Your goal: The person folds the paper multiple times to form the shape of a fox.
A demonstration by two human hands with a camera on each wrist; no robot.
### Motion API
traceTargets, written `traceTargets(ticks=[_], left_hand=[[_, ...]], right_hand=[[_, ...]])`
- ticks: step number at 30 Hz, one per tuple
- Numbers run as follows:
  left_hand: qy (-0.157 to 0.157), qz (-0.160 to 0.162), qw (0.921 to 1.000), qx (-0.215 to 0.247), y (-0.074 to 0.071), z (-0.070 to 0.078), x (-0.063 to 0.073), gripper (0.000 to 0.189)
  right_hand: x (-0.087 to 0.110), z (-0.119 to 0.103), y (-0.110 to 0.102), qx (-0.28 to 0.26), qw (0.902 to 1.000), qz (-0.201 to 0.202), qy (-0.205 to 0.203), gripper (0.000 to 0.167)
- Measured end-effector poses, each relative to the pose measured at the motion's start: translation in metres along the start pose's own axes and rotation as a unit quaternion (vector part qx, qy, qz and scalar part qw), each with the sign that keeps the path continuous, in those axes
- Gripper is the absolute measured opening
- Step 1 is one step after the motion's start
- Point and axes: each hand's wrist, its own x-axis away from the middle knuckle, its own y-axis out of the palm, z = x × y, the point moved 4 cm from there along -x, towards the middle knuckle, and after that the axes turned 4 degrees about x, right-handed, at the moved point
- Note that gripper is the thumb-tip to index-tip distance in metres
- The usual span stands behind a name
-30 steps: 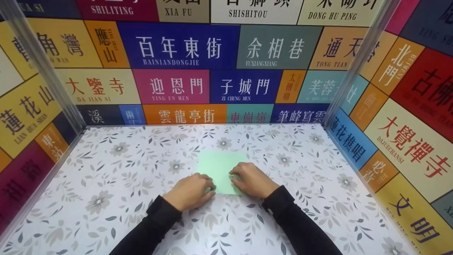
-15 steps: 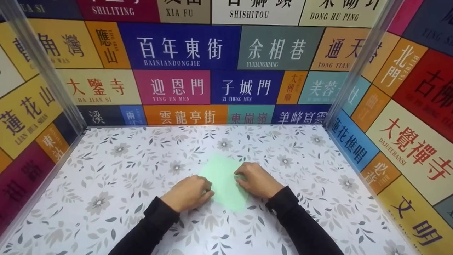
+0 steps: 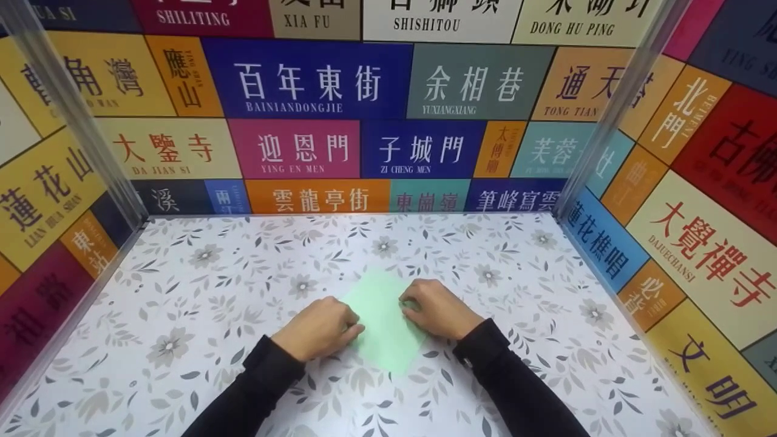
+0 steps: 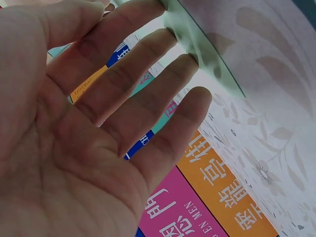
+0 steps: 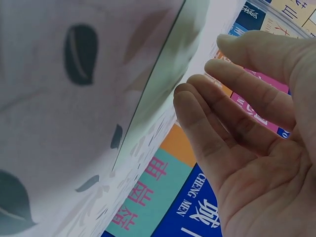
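A pale green sheet of paper (image 3: 383, 325) lies flat on the table, one corner turned towards me. At its left edge is my left hand (image 3: 322, 328), and its spread, fairly straight fingers (image 4: 148, 42) reach the paper (image 4: 217, 64) in the left wrist view. My right hand (image 3: 438, 309) stands at the opposite edge, fingertips at or just over the sheet. Seen from the right wrist, its fingers (image 5: 207, 123) bend a little and the thumb stands apart, while the green paper (image 5: 163, 94) lies beyond them. Neither hand pinches the sheet.
White cloth or paper with a grey floral print covers the table (image 3: 212, 340). Upright panels with coloured name signs close off the back (image 3: 315, 79), left (image 3: 48, 182) and right (image 3: 686, 243) sides, with clear strips at the corners.
The green paper has turned from square-on to a diamond position, its near corner now closer to me. The left hand has shifted slightly left; the right hand has barely moved.
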Motion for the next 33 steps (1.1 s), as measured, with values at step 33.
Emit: traceTargets(ticks=[33], left_hand=[[-0.032, -0.048, 0.9981, -0.023, 0.013, -0.008, -0.004, 0.043]], right_hand=[[0.002, -0.005, 0.001, -0.006, 0.9987, -0.048, -0.018, 0.019]])
